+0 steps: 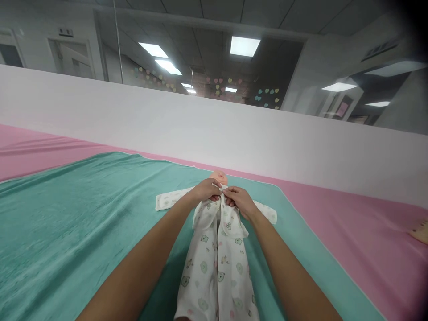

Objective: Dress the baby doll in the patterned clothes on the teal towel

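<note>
A baby doll (220, 176) lies on its back on a teal blanket (100, 223), its head farthest from me. It wears a white baby jacket (230, 223) with small green animal prints, the sleeves spread out to both sides, and matching trousers (203, 267). My left hand (209, 189) pinches the jacket's front edge just below the doll's chin. Close beside it, my right hand (238, 198) pinches the other front edge at the collar. Both sets of fingertips nearly meet. Whatever fastener lies between them is hidden. Below my hands the jacket's front flaps hang apart.
Under the blanket spreads a pink sheet (351, 223). A low white wall (167, 120) stands behind the doll, with glass above it carrying heart-shaped stickers. At the far right edge a beige object (420, 232) is partly in view.
</note>
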The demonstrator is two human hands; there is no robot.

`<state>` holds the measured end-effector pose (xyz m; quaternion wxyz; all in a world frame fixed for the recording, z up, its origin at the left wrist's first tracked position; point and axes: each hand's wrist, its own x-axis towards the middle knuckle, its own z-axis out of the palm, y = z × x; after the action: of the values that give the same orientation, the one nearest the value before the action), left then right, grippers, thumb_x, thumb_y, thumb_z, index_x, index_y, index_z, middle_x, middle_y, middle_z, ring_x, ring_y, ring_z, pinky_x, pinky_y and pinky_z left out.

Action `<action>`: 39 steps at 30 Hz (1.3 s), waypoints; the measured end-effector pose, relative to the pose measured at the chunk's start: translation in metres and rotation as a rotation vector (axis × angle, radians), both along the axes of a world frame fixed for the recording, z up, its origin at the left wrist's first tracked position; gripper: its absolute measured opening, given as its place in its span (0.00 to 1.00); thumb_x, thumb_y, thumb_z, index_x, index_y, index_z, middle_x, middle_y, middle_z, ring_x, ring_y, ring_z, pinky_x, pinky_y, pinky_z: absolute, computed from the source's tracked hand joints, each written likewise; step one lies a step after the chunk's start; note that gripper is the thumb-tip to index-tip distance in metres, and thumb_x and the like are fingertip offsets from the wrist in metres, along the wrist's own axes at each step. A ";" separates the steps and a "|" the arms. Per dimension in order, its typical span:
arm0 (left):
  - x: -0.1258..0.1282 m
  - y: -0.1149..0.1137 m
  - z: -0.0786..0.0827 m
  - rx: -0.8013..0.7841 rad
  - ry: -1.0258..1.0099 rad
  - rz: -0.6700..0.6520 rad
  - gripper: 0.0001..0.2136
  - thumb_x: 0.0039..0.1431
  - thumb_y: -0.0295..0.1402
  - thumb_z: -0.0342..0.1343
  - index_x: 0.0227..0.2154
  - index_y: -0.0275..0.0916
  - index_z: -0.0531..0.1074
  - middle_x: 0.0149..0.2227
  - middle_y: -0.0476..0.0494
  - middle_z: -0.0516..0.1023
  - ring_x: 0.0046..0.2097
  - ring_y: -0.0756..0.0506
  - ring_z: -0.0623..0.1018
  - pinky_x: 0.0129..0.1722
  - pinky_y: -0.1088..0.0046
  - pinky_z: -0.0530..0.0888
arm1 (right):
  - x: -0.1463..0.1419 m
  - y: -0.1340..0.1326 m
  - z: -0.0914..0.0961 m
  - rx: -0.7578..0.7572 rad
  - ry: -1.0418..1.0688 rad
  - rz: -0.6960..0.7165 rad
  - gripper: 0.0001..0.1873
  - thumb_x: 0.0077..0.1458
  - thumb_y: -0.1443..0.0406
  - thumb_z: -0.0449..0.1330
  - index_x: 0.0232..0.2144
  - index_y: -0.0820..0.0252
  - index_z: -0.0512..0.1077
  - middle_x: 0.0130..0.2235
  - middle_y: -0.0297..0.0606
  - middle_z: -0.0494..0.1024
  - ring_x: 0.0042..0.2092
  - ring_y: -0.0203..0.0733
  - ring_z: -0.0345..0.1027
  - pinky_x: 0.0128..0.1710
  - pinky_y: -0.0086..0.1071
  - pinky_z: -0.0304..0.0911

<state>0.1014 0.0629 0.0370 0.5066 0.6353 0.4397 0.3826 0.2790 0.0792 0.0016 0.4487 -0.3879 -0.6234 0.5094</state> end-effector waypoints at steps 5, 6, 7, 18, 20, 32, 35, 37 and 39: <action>-0.002 0.002 -0.001 0.021 -0.017 0.003 0.11 0.43 0.29 0.61 0.31 0.36 0.67 0.22 0.50 0.71 0.27 0.49 0.74 0.29 0.73 0.73 | 0.004 -0.002 0.005 -0.032 -0.052 0.037 0.18 0.39 0.57 0.67 0.32 0.63 0.73 0.22 0.33 0.72 0.23 0.31 0.60 0.23 0.26 0.54; -0.002 0.002 -0.001 0.019 -0.006 0.009 0.10 0.42 0.29 0.61 0.30 0.36 0.67 0.22 0.50 0.71 0.27 0.49 0.74 0.29 0.72 0.73 | 0.004 -0.002 0.005 -0.034 -0.059 0.036 0.19 0.38 0.58 0.67 0.32 0.63 0.73 0.22 0.33 0.72 0.23 0.31 0.60 0.22 0.26 0.54; -0.002 0.002 -0.001 0.017 0.007 0.012 0.09 0.42 0.30 0.61 0.28 0.35 0.68 0.22 0.49 0.72 0.27 0.49 0.74 0.29 0.72 0.73 | 0.004 -0.002 0.006 -0.033 -0.067 0.032 0.18 0.38 0.59 0.68 0.32 0.63 0.73 0.22 0.33 0.72 0.23 0.31 0.60 0.22 0.26 0.53; -0.008 0.002 0.002 0.105 0.174 -0.006 0.07 0.39 0.32 0.60 0.14 0.36 0.71 0.15 0.50 0.66 0.21 0.52 0.65 0.22 0.76 0.65 | -0.003 -0.003 0.005 -0.011 -0.095 -0.046 0.12 0.37 0.64 0.66 0.28 0.62 0.73 0.19 0.31 0.69 0.21 0.31 0.58 0.20 0.27 0.50; -0.008 0.001 0.002 0.124 0.191 -0.010 0.11 0.40 0.34 0.59 0.10 0.37 0.67 0.13 0.52 0.62 0.19 0.53 0.61 0.20 0.76 0.60 | -0.003 -0.002 0.003 -0.008 -0.084 -0.052 0.12 0.37 0.63 0.66 0.28 0.61 0.73 0.19 0.30 0.69 0.21 0.31 0.57 0.20 0.27 0.49; -0.008 -0.002 0.004 0.009 0.079 0.026 0.10 0.38 0.36 0.62 0.16 0.35 0.70 0.17 0.51 0.64 0.22 0.53 0.63 0.23 0.75 0.61 | -0.004 -0.001 -0.003 -0.039 0.044 -0.026 0.12 0.36 0.63 0.65 0.27 0.61 0.71 0.18 0.27 0.65 0.20 0.29 0.54 0.19 0.26 0.44; -0.013 -0.007 0.010 0.003 0.084 -0.022 0.11 0.37 0.37 0.63 0.16 0.35 0.70 0.18 0.51 0.64 0.24 0.52 0.64 0.25 0.75 0.62 | -0.004 0.001 -0.005 -0.032 0.051 -0.039 0.11 0.38 0.64 0.64 0.27 0.61 0.70 0.17 0.26 0.64 0.20 0.28 0.53 0.19 0.26 0.44; -0.016 -0.010 0.013 0.006 0.072 -0.103 0.11 0.37 0.38 0.63 0.16 0.35 0.70 0.19 0.51 0.64 0.24 0.53 0.63 0.25 0.76 0.62 | -0.004 0.002 -0.006 -0.023 0.047 -0.056 0.10 0.38 0.65 0.64 0.27 0.61 0.70 0.17 0.26 0.63 0.20 0.29 0.53 0.19 0.25 0.43; -0.016 -0.011 0.014 0.015 0.068 -0.136 0.11 0.39 0.38 0.62 0.17 0.35 0.69 0.20 0.52 0.64 0.24 0.53 0.63 0.24 0.76 0.61 | -0.004 0.002 -0.007 -0.012 0.042 -0.066 0.09 0.39 0.65 0.63 0.27 0.61 0.70 0.17 0.26 0.63 0.20 0.29 0.53 0.19 0.25 0.43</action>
<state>0.0857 0.0516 0.0508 0.5115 0.6802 0.4094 0.3288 0.2753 0.0812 -0.0050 0.4757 -0.4003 -0.5977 0.5061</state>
